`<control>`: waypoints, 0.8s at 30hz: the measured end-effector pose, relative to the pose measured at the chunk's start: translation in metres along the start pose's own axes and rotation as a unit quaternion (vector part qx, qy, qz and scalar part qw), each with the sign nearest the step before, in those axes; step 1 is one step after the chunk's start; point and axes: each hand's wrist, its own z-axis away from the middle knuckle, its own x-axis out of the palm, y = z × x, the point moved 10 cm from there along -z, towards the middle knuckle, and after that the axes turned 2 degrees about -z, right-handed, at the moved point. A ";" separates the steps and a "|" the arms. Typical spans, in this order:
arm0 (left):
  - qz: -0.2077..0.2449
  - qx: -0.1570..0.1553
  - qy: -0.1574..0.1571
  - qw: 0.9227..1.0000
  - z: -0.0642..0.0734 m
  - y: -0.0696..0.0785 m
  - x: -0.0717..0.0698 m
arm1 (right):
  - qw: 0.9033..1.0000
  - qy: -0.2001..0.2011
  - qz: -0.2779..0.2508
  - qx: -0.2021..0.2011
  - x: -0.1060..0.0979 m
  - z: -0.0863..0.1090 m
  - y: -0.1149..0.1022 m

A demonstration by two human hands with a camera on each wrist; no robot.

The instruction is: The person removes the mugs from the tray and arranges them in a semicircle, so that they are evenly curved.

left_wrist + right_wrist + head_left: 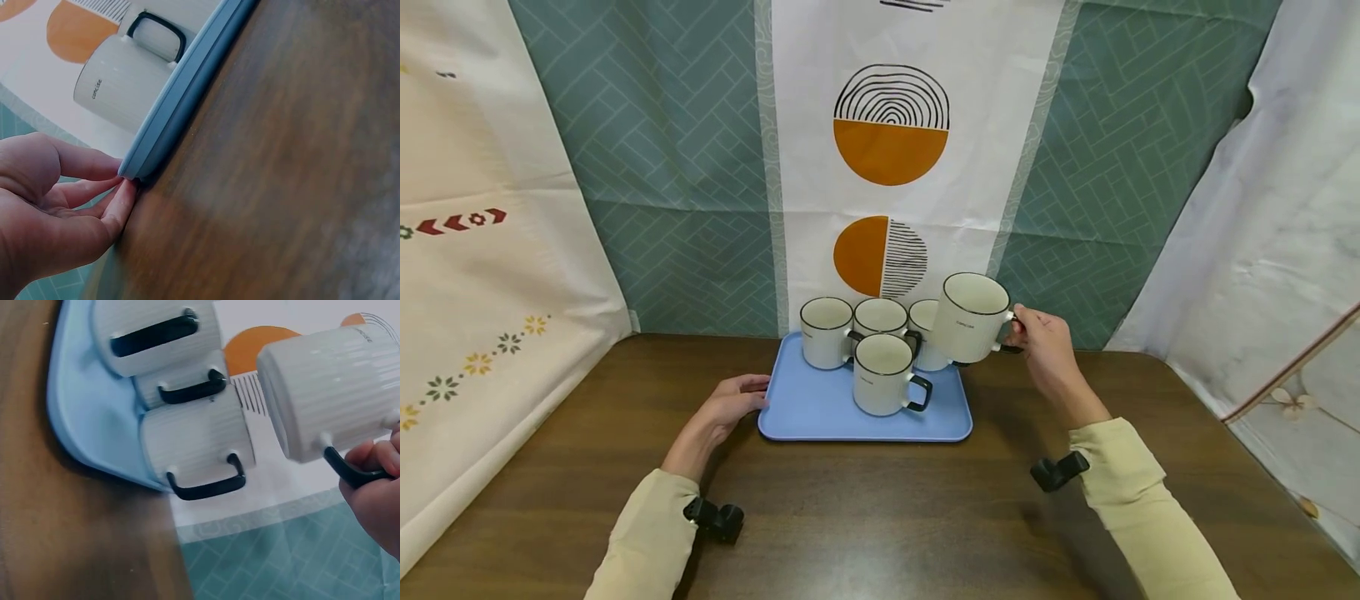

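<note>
In the head view my right hand grips a white mug by its black handle. This mug is held up over the right back corner of the blue tray, its bottom clear of the tray in the right wrist view. Fingers of my left hand pinch the tray's left edge; in the left wrist view the fingertips meet at the tray's corner. On the tray stands a front mug. Behind it are a left mug, a middle mug and a right mug, partly covered by the raised one.
The tray rests on a dark wooden table. A patterned green and white cloth hangs right behind it. Pale cloths close off both sides. Black cameras are strapped on both wrists.
</note>
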 end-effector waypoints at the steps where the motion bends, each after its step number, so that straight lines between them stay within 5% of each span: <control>1: 0.000 0.000 0.000 1.000 0.000 0.000 0.000 | 1.000 0.012 -0.004 -0.003 -0.003 -0.001 -0.002; 13: 0.000 -0.001 -0.001 1.000 0.000 -0.001 -0.001 | 0.985 0.162 -0.056 -0.036 -0.046 -0.018 -0.004; 24: 0.000 0.003 -0.003 1.000 0.000 -0.001 -0.001 | 0.966 0.254 -0.050 -0.006 -0.078 -0.025 0.035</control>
